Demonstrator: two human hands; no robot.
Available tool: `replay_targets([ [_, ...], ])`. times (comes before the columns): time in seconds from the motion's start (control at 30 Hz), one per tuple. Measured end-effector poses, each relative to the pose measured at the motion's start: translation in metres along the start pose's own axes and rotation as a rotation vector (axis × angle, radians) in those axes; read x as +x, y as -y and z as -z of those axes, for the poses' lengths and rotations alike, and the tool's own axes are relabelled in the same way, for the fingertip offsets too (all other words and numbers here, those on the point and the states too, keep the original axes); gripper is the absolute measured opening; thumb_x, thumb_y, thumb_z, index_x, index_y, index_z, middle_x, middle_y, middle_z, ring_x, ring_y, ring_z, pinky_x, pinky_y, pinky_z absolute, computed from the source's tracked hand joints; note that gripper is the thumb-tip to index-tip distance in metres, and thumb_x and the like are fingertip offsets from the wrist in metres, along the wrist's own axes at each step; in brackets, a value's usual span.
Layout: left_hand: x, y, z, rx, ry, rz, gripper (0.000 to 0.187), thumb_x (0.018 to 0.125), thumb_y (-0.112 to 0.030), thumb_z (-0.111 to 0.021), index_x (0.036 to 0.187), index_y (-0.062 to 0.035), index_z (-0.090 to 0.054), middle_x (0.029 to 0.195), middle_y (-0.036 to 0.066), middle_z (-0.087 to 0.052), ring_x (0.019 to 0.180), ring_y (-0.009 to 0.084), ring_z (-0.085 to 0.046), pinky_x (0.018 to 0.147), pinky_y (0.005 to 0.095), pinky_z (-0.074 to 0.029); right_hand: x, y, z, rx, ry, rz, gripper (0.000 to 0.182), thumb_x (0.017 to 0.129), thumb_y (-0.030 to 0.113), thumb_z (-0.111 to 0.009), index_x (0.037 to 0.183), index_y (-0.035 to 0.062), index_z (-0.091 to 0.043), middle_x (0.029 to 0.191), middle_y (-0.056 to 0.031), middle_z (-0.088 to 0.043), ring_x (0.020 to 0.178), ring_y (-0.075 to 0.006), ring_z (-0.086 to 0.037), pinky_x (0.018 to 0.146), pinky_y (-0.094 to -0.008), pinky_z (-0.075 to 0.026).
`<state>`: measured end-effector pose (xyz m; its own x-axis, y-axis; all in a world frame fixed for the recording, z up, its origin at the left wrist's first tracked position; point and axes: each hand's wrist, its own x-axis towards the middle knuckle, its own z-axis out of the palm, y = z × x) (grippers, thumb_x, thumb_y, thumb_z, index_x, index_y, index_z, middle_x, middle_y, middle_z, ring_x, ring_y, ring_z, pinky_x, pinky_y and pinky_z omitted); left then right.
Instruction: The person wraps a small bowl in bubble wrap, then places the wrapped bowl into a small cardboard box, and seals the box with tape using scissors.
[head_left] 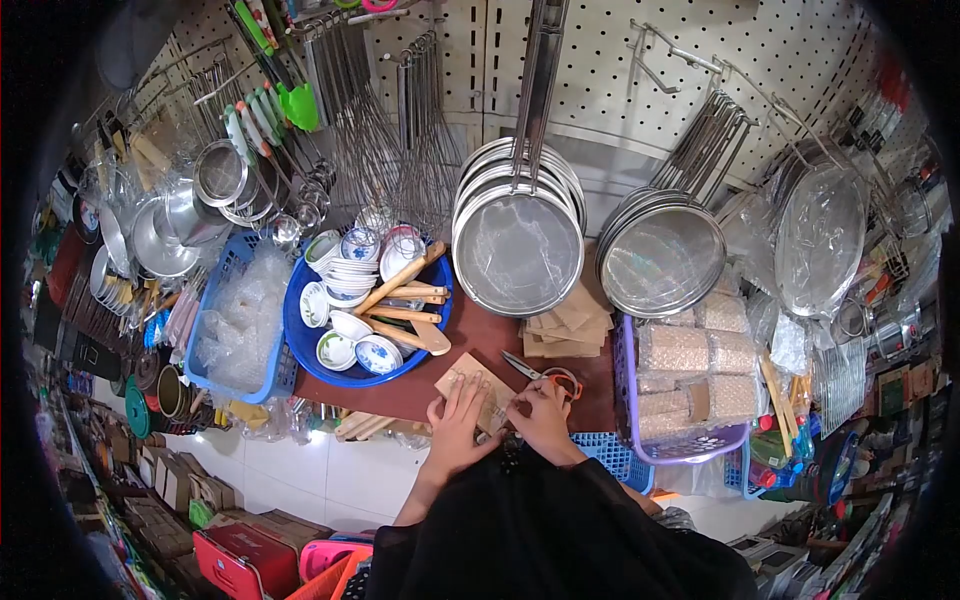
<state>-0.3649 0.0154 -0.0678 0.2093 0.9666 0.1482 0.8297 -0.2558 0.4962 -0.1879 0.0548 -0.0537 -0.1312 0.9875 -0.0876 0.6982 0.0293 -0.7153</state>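
Note:
A piece of brown cardboard (478, 372) lies at the front edge of the reddish-brown table. My left hand (458, 425) rests on it, fingers stretched out and lying flat. At the cardboard's right side, my right hand (541, 418) has its fingers drawn together in a pinch; what sits between them is too small to make out. Just behind my right hand is a pair of scissors (567, 380) with orange-and-black handles, its blades pointing to the back left. A stack of brown cardboard pieces (563, 345) lies farther back.
A blue basin (290, 325) of small bowls and wooden-handled utensils stands left, beside a light-blue basket (190, 372) of clear plastic. At right, a purple basket (628, 400) holds bubble-wrapped packs. Large strainers (518, 250) hang from the pegboard, low over the table.

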Motion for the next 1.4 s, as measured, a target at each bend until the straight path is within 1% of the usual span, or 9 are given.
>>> replay_targets([
  [0.5, -0.001, 0.000, 0.000, -0.017, 0.004, 0.008, 0.089, 0.072, -0.042, -0.074, 0.146, -0.0107, -0.037, 0.157, 0.010, -0.027, 0.144, 0.0308, -0.023, 0.104, 0.0568, -0.020, -0.007, 0.006, 0.002, -0.090, -0.015, 0.062, 0.031, 0.075, 0.038, -0.078, 0.086, 0.0111, -0.068, 0.111, -0.0052, -0.047, 0.116, -0.0301, -0.039, 0.097, -0.0526, -0.026],
  [0.6, -0.001, 0.000, -0.001, -0.019, 0.003, 0.008, 0.088, 0.071, -0.041, -0.074, 0.146, -0.0114, -0.038, 0.157, 0.010, -0.027, 0.144, 0.0307, -0.023, 0.104, 0.0570, -0.020, -0.007, 0.007, 0.003, -0.102, -0.007, 0.063, 0.034, 0.073, 0.039, -0.079, 0.089, 0.0111, -0.068, 0.112, -0.0052, -0.047, 0.116, -0.0305, -0.038, 0.097, -0.0526, -0.026],
  [0.7, 0.000, 0.000, -0.001, -0.007, 0.004, 0.013, 0.087, 0.071, -0.041, -0.074, 0.145, -0.0112, -0.038, 0.157, 0.010, -0.027, 0.145, 0.0305, -0.023, 0.104, 0.0572, -0.020, -0.008, 0.008, 0.002, -0.179, -0.056, 0.084, 0.039, 0.065, 0.041, -0.085, 0.084, 0.0118, -0.067, 0.109, -0.0050, -0.047, 0.114, -0.0296, -0.040, 0.093, -0.0492, -0.031],
  [0.8, -0.001, 0.000, -0.002, 0.013, 0.009, 0.014, 0.086, 0.071, -0.040, -0.074, 0.144, -0.0106, -0.040, 0.157, 0.011, -0.027, 0.145, 0.0303, -0.023, 0.103, 0.0574, -0.021, -0.011, 0.011, 0.004, -0.178, -0.051, 0.085, 0.044, 0.063, 0.044, -0.085, 0.086, 0.0121, -0.067, 0.110, -0.0054, -0.046, 0.114, -0.0299, -0.040, 0.093, -0.0496, -0.032],
  [0.9, -0.001, 0.001, -0.001, 0.007, 0.010, 0.007, 0.085, 0.072, -0.039, -0.074, 0.144, -0.0100, -0.040, 0.157, 0.011, -0.027, 0.145, 0.0304, -0.023, 0.103, 0.0575, -0.021, -0.011, 0.011, 0.002, -0.179, -0.065, 0.084, 0.045, 0.062, 0.045, -0.085, 0.086, 0.0121, -0.067, 0.111, -0.0056, -0.046, 0.115, -0.0301, -0.039, 0.093, -0.0496, -0.032],
  [1.0, 0.000, 0.001, 0.000, 0.000, 0.012, 0.003, 0.084, 0.072, -0.039, -0.074, 0.143, -0.0093, -0.040, 0.157, 0.011, -0.027, 0.144, 0.0308, -0.023, 0.103, 0.0577, -0.021, -0.012, 0.016, 0.008, -0.150, 0.003, 0.051, 0.043, 0.071, 0.043, -0.080, 0.095, 0.0094, -0.068, 0.115, -0.0061, -0.046, 0.118, -0.0302, -0.036, 0.096, -0.0528, -0.026],
  [1.1, 0.000, 0.000, 0.001, -0.015, 0.011, 0.001, 0.086, 0.072, -0.039, -0.074, 0.144, -0.0088, -0.039, 0.156, 0.012, -0.028, 0.144, 0.0318, -0.023, 0.103, 0.0572, -0.021, -0.011, 0.011, 0.000, -0.156, -0.051, 0.048, 0.041, 0.073, 0.042, -0.079, 0.096, 0.0099, -0.068, 0.114, -0.0062, -0.047, 0.118, -0.0309, -0.037, 0.096, -0.0529, -0.026],
  [1.3, 0.000, -0.001, 0.002, 0.001, 0.023, -0.006, 0.089, 0.071, -0.038, -0.075, 0.146, -0.0090, -0.036, 0.156, 0.012, -0.028, 0.144, 0.0329, -0.024, 0.103, 0.0564, -0.021, -0.011, 0.007, -0.004, -0.172, -0.079, 0.048, 0.036, 0.072, 0.039, -0.080, 0.093, 0.0121, -0.066, 0.114, -0.0054, -0.048, 0.117, -0.0307, -0.039, 0.094, -0.0545, -0.028],
  [1.4, 0.000, -0.001, 0.001, 0.006, 0.008, -0.008, 0.087, 0.072, -0.039, -0.075, 0.145, -0.0088, -0.038, 0.156, 0.012, -0.028, 0.144, 0.0330, -0.024, 0.103, 0.0569, -0.021, -0.010, 0.009, -0.003, -0.145, -0.181, 0.034, 0.038, 0.071, 0.038, -0.081, 0.094, 0.0128, -0.064, 0.116, -0.0053, -0.047, 0.119, -0.0299, -0.039, 0.093, -0.0560, -0.029],
])
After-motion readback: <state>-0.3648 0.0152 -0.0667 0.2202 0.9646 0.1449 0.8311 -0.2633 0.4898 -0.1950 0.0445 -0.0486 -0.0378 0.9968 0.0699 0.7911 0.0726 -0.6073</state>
